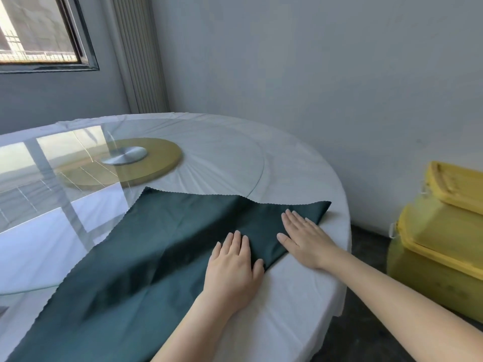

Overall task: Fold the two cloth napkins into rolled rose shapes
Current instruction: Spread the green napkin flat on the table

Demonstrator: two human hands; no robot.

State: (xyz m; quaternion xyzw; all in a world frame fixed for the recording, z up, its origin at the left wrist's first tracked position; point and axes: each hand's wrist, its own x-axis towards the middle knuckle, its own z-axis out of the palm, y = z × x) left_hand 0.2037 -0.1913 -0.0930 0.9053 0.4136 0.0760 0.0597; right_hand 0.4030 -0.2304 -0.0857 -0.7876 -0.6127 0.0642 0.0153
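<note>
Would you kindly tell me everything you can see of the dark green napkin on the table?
The napkin is a large dark green cloth, smooth with a slight sheen, and its edges are cut in small zigzags. It lies spread out flat, partly on the white tablecloth and partly over the rim of the glass turntable, with a small ripple along its far edge. The left hand and the right hand press flat on it near its right corner.

The green napkin [156, 244] is cut off by the lower edge and blurred in its near part, parts of it are covered by the left hand [232, 265] and right hand [305, 241], and the yellow bins [439, 231] are cropped at the right.
</note>
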